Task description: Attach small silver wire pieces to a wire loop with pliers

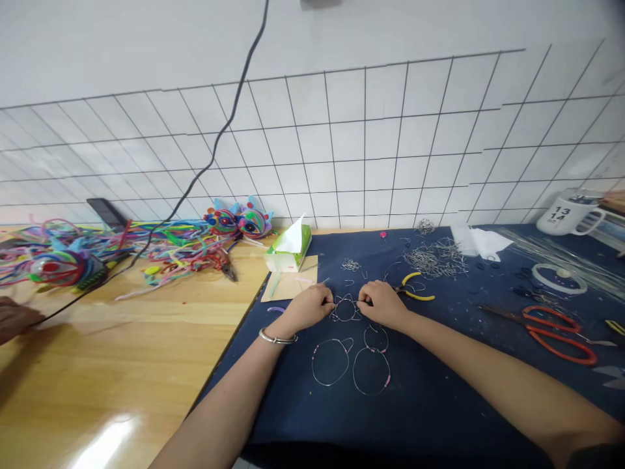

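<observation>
Between my two hands is a small wire frame (346,309), round with pointed loops at its edge. My left hand (311,306) pinches its left side, fingers closed. On the other side my right hand (383,303) grips the frame's right edge, its fingers closed too. Nearer me on the dark blue cloth (415,404) lie a wire ring (313,366) with a pointed loop and a figure-eight of two wire rings (355,381), both with pink bits on them. Yellow-handled pliers (418,295) rest just beyond my right hand.
Orange-handled scissors (549,329), a white ring (541,280) and a heap of wire pieces (439,258) lie to the right, near a mug (561,216). A tissue box (291,251) stands behind. Colourful pipe cleaners (170,251) cover the wooden table's back; another person's hand (17,319) is far left.
</observation>
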A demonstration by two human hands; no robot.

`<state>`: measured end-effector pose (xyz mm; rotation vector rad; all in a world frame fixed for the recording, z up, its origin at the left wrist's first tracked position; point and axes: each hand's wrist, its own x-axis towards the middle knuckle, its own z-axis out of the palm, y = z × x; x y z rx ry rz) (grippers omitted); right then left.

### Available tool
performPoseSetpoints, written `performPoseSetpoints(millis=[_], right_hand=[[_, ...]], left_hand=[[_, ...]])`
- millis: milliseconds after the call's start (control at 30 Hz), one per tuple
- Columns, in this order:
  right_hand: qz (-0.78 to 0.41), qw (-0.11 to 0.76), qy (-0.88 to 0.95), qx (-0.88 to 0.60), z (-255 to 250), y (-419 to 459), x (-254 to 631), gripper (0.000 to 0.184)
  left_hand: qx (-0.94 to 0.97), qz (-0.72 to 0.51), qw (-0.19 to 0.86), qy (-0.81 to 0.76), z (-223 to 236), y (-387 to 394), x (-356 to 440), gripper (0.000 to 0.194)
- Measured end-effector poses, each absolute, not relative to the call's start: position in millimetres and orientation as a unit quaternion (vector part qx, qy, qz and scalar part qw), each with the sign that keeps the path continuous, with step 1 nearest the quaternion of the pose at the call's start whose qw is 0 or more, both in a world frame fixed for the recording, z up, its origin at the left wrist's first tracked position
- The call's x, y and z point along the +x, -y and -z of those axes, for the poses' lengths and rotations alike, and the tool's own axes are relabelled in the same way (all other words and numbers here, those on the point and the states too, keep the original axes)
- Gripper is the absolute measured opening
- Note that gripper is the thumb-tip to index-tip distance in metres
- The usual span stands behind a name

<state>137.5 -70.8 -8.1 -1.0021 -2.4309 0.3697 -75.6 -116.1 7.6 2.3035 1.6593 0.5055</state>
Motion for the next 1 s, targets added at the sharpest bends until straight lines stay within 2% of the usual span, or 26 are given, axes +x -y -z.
performPoseSetpoints(millis=[167, 300, 433, 567, 800, 1000], right_hand=[[-0.187, 0.269, 0.872, -0.365, 11, 68, 137, 0.008], [-0.227, 0.284, 0.855, -0.371, 8, 68, 142, 0.009], [-0.378, 0.323, 0.795, -0.349, 1, 69, 146, 0.016], [-0.473, 0.325, 0.747, -0.335, -3, 72, 146, 0.027], [-0.510, 0.331, 0.719, -0.336, -6, 75, 145, 0.022], [-0.626, 0.336, 0.643, -0.287, -2, 74, 145, 0.021]], left_hand=[[0.766, -0.223, 0.173, -0.577, -8, 117, -76, 0.012], [0.704, -0.305, 0.305, -0.564, -10, 119, -73, 0.015], [0.618, -0.392, 0.425, -0.533, -11, 118, -69, 0.019], [0.580, -0.446, 0.453, -0.509, -13, 117, -67, 0.020], [0.539, -0.464, 0.517, -0.476, -14, 119, -63, 0.022], [0.503, -0.457, 0.591, -0.433, -19, 122, -60, 0.024]])
